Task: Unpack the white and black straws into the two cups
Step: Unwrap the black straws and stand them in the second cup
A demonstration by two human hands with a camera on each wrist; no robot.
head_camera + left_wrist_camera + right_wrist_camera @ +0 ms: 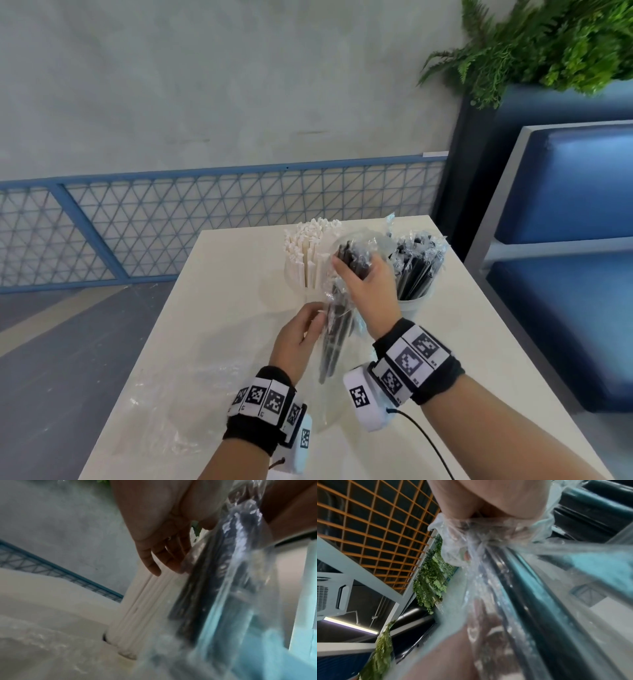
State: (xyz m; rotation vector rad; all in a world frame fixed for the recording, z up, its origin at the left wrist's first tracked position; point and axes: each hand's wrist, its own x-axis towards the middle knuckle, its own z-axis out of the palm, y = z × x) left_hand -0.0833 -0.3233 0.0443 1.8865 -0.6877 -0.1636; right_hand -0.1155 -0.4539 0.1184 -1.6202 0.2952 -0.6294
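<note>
White straws (308, 246) stand in a white cup (297, 286) at the table's far end. To their right, wrapped black straws (416, 270) fill a second cup (411, 306). Between the cups I hold a clear plastic bag of black straws (337, 329), tilted, above the table. My right hand (359, 274) grips the bundle's upper end with the crumpled plastic (488, 545) around it. Lower on the bag's left side, my left hand (308, 325) pinches the plastic; its fingers (163, 555) lie along the bag (214, 588). The white straws (137, 615) stand just behind the left hand.
An empty clear plastic bag (178, 394) lies flat on the cream table (239, 274) near its left front. A blue bench seat (565, 308) runs along the table's right side, with a green plant (548, 44) above it. A blue mesh railing (205, 219) stands beyond the far edge.
</note>
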